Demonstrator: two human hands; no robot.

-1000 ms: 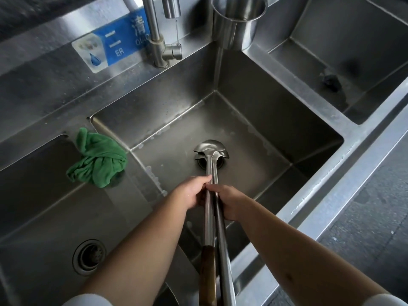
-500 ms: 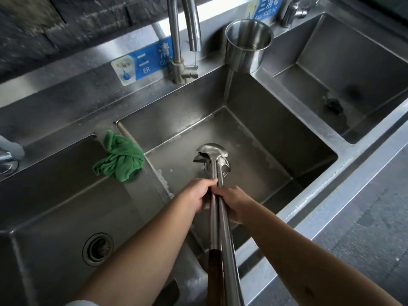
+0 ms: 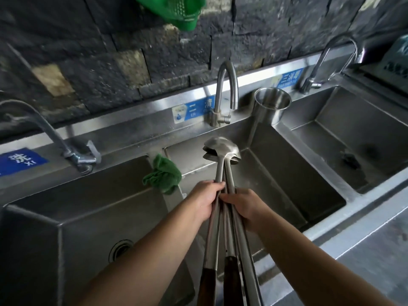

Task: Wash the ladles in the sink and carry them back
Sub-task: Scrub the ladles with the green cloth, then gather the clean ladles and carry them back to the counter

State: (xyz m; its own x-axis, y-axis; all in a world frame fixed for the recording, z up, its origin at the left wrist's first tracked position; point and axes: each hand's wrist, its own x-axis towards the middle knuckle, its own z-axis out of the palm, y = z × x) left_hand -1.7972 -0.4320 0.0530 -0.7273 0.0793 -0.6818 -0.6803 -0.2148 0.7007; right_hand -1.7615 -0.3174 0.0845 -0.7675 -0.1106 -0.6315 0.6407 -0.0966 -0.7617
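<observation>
Over the middle basin of the sink [image 3: 260,138], we are holding a bundle of ladles [image 3: 221,149] with both hands. Their long axis is running almost straight away from us: the bowls are stacked together at the far end, just below the spout of the middle faucet [image 3: 225,85], and the handles are coming back toward our body, with dark wooden grips showing at the bottom edge of the view. We cannot tell exactly how many ladles are in the bundle; at least three shafts are showing.

Our left hand [image 3: 206,200] is wrapping its fingers around the shafts from the left side, and our right hand [image 3: 247,206] is curling around them from the right, its fingertips meeting the left hand's at the middle of the bundle. Both hands are gripping closed, about midway along the shafts, roughly level with one another, so neither is clearly nearer the bowls.

We are judging that the bowls are hanging free of the basin floor, though the angle is making this hard to confirm. No water is visibly running from the faucet. A green cloth [image 3: 163,176] is lying on the divider just left of our left hand, apart from the ladles.
</observation>
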